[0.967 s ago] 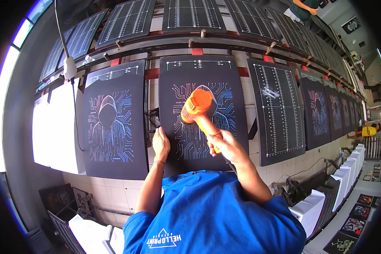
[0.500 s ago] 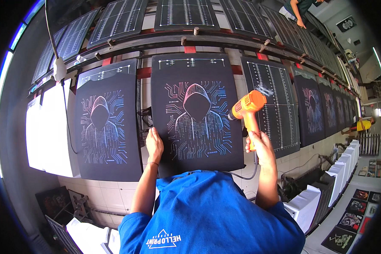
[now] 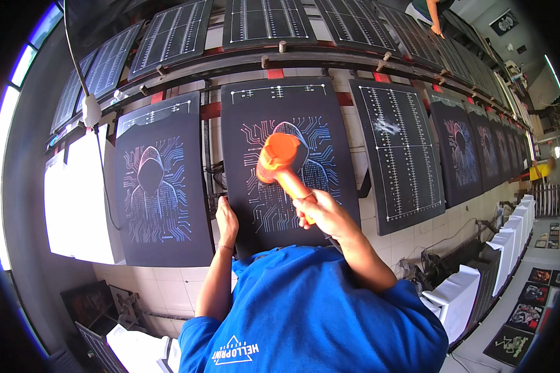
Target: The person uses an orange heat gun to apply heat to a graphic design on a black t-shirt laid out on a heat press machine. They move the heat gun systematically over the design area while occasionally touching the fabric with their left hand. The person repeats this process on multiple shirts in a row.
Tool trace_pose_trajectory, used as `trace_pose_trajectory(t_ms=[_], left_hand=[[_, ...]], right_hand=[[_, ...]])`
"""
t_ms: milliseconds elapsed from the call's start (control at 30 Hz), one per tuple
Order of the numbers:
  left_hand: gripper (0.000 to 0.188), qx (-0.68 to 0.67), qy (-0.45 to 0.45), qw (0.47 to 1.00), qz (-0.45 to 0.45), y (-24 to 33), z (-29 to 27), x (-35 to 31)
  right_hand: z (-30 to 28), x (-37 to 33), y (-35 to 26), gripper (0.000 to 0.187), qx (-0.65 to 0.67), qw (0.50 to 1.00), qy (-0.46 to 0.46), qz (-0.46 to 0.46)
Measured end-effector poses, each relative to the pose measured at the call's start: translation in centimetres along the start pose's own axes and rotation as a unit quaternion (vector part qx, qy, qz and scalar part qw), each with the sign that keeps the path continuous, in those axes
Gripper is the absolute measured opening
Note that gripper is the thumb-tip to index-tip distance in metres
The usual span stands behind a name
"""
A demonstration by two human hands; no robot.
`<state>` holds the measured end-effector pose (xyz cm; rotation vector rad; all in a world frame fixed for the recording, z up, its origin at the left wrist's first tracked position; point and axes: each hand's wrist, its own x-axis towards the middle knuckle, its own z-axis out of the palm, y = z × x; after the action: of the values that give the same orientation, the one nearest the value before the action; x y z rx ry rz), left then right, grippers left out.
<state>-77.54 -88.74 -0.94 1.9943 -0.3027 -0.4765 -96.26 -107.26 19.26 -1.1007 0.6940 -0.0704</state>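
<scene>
My right hand (image 3: 323,214) is wrapped round the handle of an orange heat gun (image 3: 280,152). It hangs over the left and middle of a hooded-figure print on a black T-shirt (image 3: 341,133), hiding part of the figure. The shirt is spread flat on a board in front of me. At that board's near left side is my left hand (image 3: 227,222), its fingers stretched out along the edge and gripping nothing. A cord runs from the gun's handle past my right wrist.
On the left lies another printed black T-shirt (image 3: 151,217), beside white sheeted boards (image 3: 84,199). A bare black board with white ruled marks (image 3: 398,161) stands to the right, then more printed shirts (image 3: 460,149). A hanging cable with a white connector (image 3: 91,110) drops at left. Another person's arm (image 3: 435,22) shows far right.
My right hand has swung the heat gun leftward, from the print's right edge to over its left and middle. My left hand stays by the board's edge. The view has shifted slightly.
</scene>
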Motion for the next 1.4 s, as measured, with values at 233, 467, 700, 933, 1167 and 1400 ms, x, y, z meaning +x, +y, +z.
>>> trace_pose_trajectory(t_ms=[233, 467, 700, 933, 1167, 1400], left_hand=[[0.061, 0.042, -0.035, 0.998, 0.016, -1.1, -0.2, -1.1], [0.063, 0.09, -0.065, 0.994, -0.025, -0.3, -0.5, -0.7], [0.067, 0.111, -0.059, 0.99, -0.062, -0.9, -0.6, -0.4], [0.065, 0.093, -0.042, 0.994, -0.028, -0.3, -0.5, -0.9], [0.064, 0.104, -0.053, 0.993, -0.031, -0.2, -0.5, -0.8], [0.066, 0.117, -0.043, 0.992, -0.034, -0.6, -0.5, -0.6]], right_hand=[[-8.1, -4.8, 0.1, 0.023, -0.012, 0.982, 0.189, -0.017], [-7.2, -5.2, -0.5, 0.022, 0.003, 0.977, 0.214, -0.006], [-1.0, -1.4, 0.9, 0.027, 0.006, 1.0, 0.009, -0.008], [-5.1, -3.8, 1.0, 0.027, -0.009, 0.994, 0.108, -0.006], [-9.3, -6.7, 0.3, 0.025, -0.013, 0.969, 0.247, -0.005], [-4.1, -3.9, 0.9, 0.024, 0.002, 0.994, 0.106, 0.0]])
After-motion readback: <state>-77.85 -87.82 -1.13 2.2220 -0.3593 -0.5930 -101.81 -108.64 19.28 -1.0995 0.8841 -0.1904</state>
